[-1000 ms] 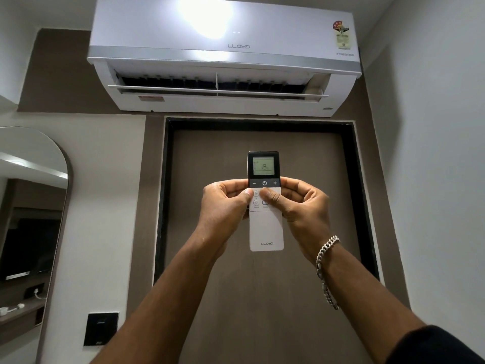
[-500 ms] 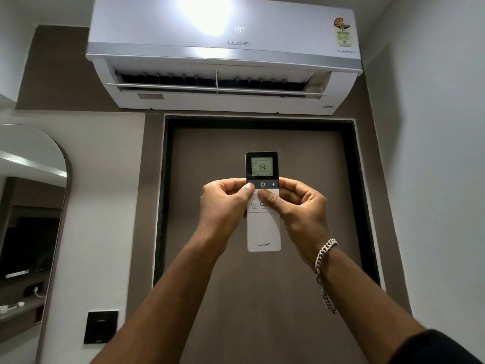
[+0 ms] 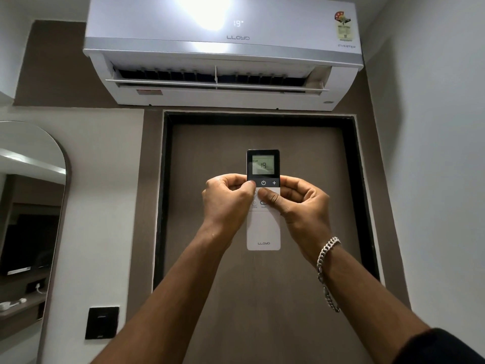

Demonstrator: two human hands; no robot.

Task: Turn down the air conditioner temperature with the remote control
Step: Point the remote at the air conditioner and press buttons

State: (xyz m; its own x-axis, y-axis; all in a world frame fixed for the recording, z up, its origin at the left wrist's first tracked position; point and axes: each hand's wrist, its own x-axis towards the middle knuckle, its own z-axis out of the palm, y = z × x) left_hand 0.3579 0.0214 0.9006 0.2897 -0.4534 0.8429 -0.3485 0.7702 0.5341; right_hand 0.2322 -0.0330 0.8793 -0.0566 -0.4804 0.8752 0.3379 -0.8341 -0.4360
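A white remote control [image 3: 263,229] with a dark top is held upright in front of me, its small screen reading 19. My left hand [image 3: 227,203] grips its left side, the thumb lying over the leftmost button of the dark strip. My right hand [image 3: 301,203] grips the right side, its thumb resting on the white part just below the power button. High on the wall hangs the white air conditioner [image 3: 223,51], its flap open and its front showing 19.
A brown door [image 3: 262,298] in a dark frame fills the wall behind the remote. An arched mirror [image 3: 29,206] hangs at the left, with a black switch plate [image 3: 101,322] lower down. A white wall [image 3: 433,179] stands close on the right.
My left thumb has slid up from the white buttons onto the left end of the dark strip. A 19 has lit up on the air conditioner's front.
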